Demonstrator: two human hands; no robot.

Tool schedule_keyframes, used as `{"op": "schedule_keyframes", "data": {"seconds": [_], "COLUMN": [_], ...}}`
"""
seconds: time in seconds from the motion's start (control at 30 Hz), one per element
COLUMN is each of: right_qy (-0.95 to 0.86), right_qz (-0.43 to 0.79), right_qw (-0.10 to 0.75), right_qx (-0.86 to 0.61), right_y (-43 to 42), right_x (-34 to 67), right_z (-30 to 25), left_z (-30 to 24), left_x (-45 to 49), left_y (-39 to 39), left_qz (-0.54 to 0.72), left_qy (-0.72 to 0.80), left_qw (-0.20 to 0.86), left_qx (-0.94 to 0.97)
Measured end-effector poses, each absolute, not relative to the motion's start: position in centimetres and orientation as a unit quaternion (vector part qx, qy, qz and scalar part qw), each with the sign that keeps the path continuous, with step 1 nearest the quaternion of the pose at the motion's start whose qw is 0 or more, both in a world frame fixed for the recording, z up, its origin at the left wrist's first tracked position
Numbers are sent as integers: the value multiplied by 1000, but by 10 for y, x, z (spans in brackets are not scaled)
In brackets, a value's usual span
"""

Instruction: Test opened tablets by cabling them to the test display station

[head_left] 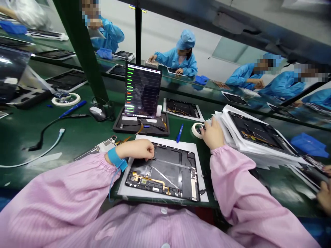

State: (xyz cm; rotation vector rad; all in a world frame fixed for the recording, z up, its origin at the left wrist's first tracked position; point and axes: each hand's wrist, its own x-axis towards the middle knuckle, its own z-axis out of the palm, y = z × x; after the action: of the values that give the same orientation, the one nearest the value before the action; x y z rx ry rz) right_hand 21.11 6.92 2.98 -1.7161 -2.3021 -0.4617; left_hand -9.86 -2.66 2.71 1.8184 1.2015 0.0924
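Note:
An opened tablet chassis (168, 172) lies on a white sheet (199, 193) right in front of me, its boards and an orange flex cable exposed. My left hand (141, 148) rests on its top left corner, fingers curled and pinched on a small dark part or tool tip that I cannot make out. A blue wrist strap (117, 159) circles that wrist. My right hand (212, 132) reaches to the right, fingers bent over a roll of white tape (196, 130) beside a stack of tablets on white sheets (256, 136).
A tablet (142, 91) with green bars on its screen stands upright in a black tray (121, 126). A blue pen (179, 133), a mouse (97, 113), cables (46, 144) and another tape roll (66, 100) lie on the green bench. Several co-workers in blue sit beyond.

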Motion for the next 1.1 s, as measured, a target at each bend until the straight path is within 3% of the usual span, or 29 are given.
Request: {"op": "schedule_keyframes", "data": {"seconds": [0.23, 0.53, 0.67, 0.87, 1.1], "right_qy": [-886, -890, -892, -879, -843], "right_qz": [-80, -18, 114, 197, 208], "right_qw": [57, 94, 111, 125, 226], "right_qx": [-453, -447, -423, -416, -442], "right_y": [30, 38, 25, 31, 15], "right_x": [149, 141, 148, 156, 156], "right_z": [9, 6, 6, -2, -6], "left_z": [25, 28, 30, 36, 46], "left_x": [-99, -100, -102, -111, -115], "left_y": [-24, -25, -24, -16, -15], "left_qz": [57, 73, 87, 269, 574], "left_qy": [489, 494, 501, 548, 540], "left_qw": [473, 467, 467, 411, 386], "left_qx": [731, 730, 723, 677, 480]}}
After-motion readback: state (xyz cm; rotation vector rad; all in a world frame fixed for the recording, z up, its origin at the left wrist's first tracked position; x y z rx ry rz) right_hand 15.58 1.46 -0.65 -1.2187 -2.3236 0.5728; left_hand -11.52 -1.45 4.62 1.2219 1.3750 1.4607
